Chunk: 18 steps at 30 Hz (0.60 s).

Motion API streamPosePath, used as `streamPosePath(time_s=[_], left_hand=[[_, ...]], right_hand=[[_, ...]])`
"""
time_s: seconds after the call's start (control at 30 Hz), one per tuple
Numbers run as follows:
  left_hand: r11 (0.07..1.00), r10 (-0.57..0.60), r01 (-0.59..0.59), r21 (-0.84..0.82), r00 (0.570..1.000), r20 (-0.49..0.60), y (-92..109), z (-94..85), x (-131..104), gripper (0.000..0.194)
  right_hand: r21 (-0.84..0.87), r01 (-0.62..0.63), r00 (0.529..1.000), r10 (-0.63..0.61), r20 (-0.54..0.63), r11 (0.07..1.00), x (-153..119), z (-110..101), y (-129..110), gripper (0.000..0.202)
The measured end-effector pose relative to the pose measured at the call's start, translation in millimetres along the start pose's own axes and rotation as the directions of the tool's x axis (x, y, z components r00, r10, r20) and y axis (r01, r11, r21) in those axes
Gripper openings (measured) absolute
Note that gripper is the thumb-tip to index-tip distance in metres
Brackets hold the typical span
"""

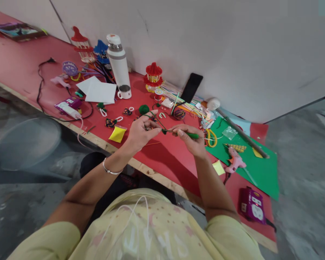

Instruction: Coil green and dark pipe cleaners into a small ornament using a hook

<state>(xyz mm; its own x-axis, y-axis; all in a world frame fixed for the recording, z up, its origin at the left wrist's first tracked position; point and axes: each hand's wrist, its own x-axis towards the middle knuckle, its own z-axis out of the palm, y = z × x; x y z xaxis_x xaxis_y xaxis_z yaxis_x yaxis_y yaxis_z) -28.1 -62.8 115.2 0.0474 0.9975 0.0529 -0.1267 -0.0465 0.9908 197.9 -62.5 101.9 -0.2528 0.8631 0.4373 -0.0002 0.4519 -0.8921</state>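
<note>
My right hand (pixel 188 138) is closed round a crochet hook (pixel 192 135) with a green handle, its tip pointing left. A small dark green piece of yarn work (pixel 164 131) sits at the hook's tip, between my hands. My left hand (pixel 144 131) pinches this piece at its left side, and green yarn runs over the fingers. Behind my left hand lies a green yarn ball (pixel 144 109). Dark multicoloured pieces with white beads (pixel 111 122) rest to the left, near a yellow packet (pixel 117 134).
On the red table (pixel 162 159) stand a white flask (pixel 119 66), a steel cup (pixel 124 91) and a red lantern-like craft (pixel 153 76). A phone (pixel 191 87) leans on the wall. Yellow scissors (pixel 212 138), a pink glue gun (pixel 235 160) and a purple power box (pixel 254 206) lie right.
</note>
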Motion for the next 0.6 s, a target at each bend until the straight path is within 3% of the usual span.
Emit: streamPosePath(time_s=[0.23, 0.6], left_hand=[[0.995, 0.003, -0.006, -0.103, 1.000, -0.031, -6, 4.4, 2, 0.079], [0.967, -0.077, 0.051, -0.249, 0.992, -0.096, 5, 12.8, 1, 0.088]], right_hand=[[-0.246, 0.220, 0.974, -0.225, 0.008, 0.944, -2, 13, -9, 0.013], [-0.492, 0.487, 0.851, -0.520, 0.081, 0.721, -5, 31, -1, 0.028]])
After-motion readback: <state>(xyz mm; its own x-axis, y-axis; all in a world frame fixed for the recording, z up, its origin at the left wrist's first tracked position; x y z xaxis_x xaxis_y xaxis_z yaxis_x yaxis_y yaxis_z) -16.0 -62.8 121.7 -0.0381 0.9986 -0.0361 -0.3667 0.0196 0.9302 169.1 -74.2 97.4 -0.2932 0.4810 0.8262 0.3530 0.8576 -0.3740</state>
